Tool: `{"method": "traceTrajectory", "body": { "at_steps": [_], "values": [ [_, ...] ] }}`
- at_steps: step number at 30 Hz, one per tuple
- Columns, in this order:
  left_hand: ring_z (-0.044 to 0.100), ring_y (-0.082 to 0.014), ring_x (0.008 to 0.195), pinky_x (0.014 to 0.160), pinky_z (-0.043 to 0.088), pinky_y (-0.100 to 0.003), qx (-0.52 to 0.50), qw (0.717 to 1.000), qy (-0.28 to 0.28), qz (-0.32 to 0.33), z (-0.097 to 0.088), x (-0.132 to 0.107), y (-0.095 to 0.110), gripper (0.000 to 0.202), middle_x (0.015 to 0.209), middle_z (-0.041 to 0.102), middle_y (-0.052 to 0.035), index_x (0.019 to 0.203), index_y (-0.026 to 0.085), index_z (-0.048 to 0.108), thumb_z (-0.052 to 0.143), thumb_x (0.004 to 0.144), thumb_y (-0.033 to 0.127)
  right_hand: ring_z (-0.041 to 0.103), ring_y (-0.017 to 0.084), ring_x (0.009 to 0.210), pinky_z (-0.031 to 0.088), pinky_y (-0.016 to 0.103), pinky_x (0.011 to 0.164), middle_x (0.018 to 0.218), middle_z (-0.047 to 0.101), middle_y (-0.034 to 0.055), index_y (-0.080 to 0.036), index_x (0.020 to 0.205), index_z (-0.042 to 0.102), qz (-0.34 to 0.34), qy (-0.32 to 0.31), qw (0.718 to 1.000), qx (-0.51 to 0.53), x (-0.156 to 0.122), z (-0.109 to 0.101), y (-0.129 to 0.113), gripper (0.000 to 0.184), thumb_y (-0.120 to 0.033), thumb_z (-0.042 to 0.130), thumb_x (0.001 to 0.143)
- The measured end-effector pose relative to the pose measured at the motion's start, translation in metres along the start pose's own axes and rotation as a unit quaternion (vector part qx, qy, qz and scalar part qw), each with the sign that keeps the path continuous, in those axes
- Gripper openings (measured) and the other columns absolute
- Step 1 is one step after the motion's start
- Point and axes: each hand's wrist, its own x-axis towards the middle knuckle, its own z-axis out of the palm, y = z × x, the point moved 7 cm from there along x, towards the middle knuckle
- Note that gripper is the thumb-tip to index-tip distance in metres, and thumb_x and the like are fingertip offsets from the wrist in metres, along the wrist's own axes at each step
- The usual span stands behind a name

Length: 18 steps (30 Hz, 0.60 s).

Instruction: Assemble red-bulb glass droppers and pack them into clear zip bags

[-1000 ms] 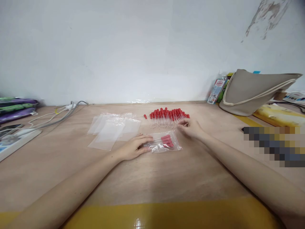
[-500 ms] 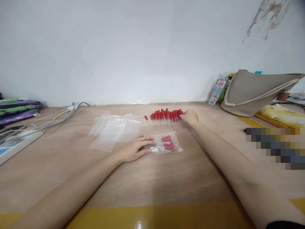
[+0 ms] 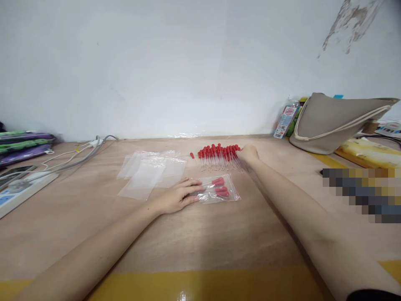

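Observation:
My left hand (image 3: 181,195) lies flat with fingers outstretched on a clear zip bag (image 3: 232,188). Several droppers with red rubber bulbs (image 3: 222,190) show inside that bag, their thin stems running under my fingers. Beyond the bag, loose droppers (image 3: 217,151) with red bulbs and clear stems form a crowded row. At the right end of this row, my right hand (image 3: 249,154) pinches a bulb, its fingertips partly hidden. One dropper (image 3: 192,155) lies slightly apart at the row's left. Flat plastic bags (image 3: 142,177) overlap to the left of my left hand.
On the left are a power strip (image 3: 37,188) with cables, a phone (image 3: 15,173) and purple-green packages (image 3: 25,146). A grey bag (image 3: 332,123), a carton-like bottle (image 3: 284,121) and a yellow pack (image 3: 369,152) stand at the right. A wall (image 3: 188,75) closes the table's back.

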Motion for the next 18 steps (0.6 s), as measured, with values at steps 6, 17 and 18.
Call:
{"method": "traceTrajectory", "body": {
  "at_steps": [6, 17, 18],
  "values": [
    [0.035, -0.0199, 0.121, 0.103, 0.025, -0.038, 0.007, 1.0, -0.006, 0.005, 0.002, 0.0, -0.001, 0.036, 0.132, 0.04, -0.0047, 0.126, 0.028, 0.043, 0.037, 0.09, 0.033, 0.059, 0.024, 0.071, 0.043, 0.031, 0.06, 0.067, 0.062, 0.0132, -0.014, 0.062, 0.059, -0.018, 0.015, 0.997, 0.079, -0.002, -0.011, -0.005, 0.019, -0.031, 0.055, 0.068],
    [0.035, -0.0209, 0.121, 0.101, 0.028, -0.038, 0.017, 1.0, -0.004, 0.014, 0.001, 0.0, -0.001, 0.038, 0.133, 0.037, -0.0037, 0.128, 0.031, 0.039, 0.037, 0.09, 0.032, 0.055, 0.011, 0.047, 0.048, 0.024, 0.048, 0.06, 0.052, -0.008, -0.021, 0.113, 0.023, -0.059, -0.065, 0.872, 0.481, -0.095, -0.019, 0.021, 0.069, -0.033, 0.066, 0.06],
    [0.035, -0.0208, 0.121, 0.101, 0.028, -0.038, 0.018, 1.0, -0.003, 0.015, 0.001, 0.0, -0.001, 0.038, 0.133, 0.037, -0.0036, 0.128, 0.031, 0.039, 0.037, 0.09, 0.032, 0.056, 0.011, 0.048, 0.049, 0.024, 0.049, 0.061, 0.053, -0.0078, -0.021, 0.112, 0.024, -0.058, -0.071, 0.868, 0.488, -0.1, -0.016, 0.022, 0.067, -0.034, 0.065, 0.061]
  ]
}}
